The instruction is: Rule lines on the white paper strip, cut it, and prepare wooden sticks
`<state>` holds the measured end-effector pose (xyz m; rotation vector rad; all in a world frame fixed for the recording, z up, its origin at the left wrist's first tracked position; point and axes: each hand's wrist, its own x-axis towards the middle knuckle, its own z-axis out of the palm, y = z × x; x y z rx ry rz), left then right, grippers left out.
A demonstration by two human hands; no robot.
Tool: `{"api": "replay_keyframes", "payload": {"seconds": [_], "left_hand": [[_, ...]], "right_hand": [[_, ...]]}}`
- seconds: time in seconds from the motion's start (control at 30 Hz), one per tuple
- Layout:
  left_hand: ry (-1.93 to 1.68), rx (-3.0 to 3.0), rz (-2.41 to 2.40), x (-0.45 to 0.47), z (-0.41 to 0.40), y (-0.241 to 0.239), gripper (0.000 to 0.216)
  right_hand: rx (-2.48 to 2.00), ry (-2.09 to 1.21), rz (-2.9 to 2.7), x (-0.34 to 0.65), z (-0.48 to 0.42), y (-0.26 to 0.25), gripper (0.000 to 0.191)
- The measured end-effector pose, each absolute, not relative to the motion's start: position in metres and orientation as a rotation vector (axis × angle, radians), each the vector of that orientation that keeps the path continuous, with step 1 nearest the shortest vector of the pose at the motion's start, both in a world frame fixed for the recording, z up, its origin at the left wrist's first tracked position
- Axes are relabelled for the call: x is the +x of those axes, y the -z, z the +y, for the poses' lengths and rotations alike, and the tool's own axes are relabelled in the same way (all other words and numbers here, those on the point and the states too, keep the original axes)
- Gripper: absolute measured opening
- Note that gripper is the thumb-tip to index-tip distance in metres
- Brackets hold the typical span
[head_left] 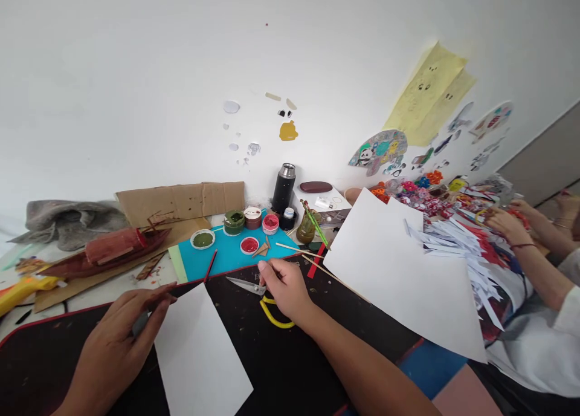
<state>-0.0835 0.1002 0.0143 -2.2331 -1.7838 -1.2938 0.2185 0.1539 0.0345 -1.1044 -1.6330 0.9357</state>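
Note:
My right hand (283, 290) rests curled over yellow-handled scissors (254, 289) that lie on the black mat (272, 355), its fingers closed on the handles. My left hand (120, 337) lies on the mat at the left edge of a small white paper sheet (199, 355). Its fingers are stretched out and touch the sheet's edge. A thin red-tipped stick (209, 266) lies just beyond the sheet.
A blue sheet (226, 256) holds paint pots of green (234, 221) and red (249, 245). A dark red boat model (109, 250) sits left on cardboard. A black flask (283, 188) stands at the wall. A large white paper (399, 277) lies right, beside another person's hands (512, 225) amid paper strips.

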Motion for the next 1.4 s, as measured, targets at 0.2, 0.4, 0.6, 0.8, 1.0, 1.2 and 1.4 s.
{"api": "replay_keyframes", "payload": {"seconds": [0.2,0.4,0.6,0.8,1.0,1.2,1.4], "left_hand": [[1.4,-2.174,-1.708,-0.082,0.1,-0.018,0.021],[1.481,-2.076,-1.885,-0.084,0.104,-0.014,0.037],[1.488,-2.073,-2.004,-0.081,0.105,-0.017,0.034],[1.461,-2.062,-2.133,-0.081,0.104,-0.02,0.036],[1.397,-2.042,-2.208,-0.082,0.103,-0.026,0.039],[1.197,-2.374,-2.078,-0.055,0.123,-0.064,0.042],[0.599,-2.767,-1.887,0.036,0.172,-0.089,0.044]], "right_hand": [[-1.156,-1.175,-1.499,0.229,0.13,-0.038,0.056],[-1.245,-1.263,-1.428,0.241,0.108,-0.036,0.057],[-1.342,-1.235,-1.55,0.245,0.097,-0.04,0.048],[-1.415,-1.166,-1.671,0.253,0.099,-0.044,0.037],[-1.493,-1.03,-1.625,0.262,0.097,-0.038,0.032],[-1.543,-0.843,-1.747,0.293,0.098,-0.036,0.03],[-1.582,-0.837,-1.716,0.325,0.102,-0.033,0.028]]}}
